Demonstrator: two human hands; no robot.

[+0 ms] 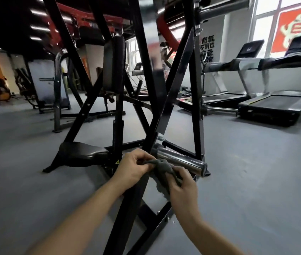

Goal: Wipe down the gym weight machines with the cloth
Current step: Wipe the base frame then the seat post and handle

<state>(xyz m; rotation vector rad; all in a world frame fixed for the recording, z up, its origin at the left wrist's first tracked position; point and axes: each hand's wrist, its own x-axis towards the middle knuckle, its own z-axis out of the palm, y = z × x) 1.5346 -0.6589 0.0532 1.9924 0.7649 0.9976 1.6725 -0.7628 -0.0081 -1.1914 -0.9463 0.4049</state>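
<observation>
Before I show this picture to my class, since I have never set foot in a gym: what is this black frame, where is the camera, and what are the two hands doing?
The one picture comes from a camera worn on a person's head, looking forward and down, so the two bare arms reaching in are that person's own. The black frame is a weight machine standing on the grey floor, with a padded seat low on the left and a shiny metal bar sticking out near the hands. The left hand and the right hand both pinch a small grey cloth, bunched between them just in front of that bar. Whether it touches the bar I cannot tell. Along the windows on the right stand treadmills.
</observation>
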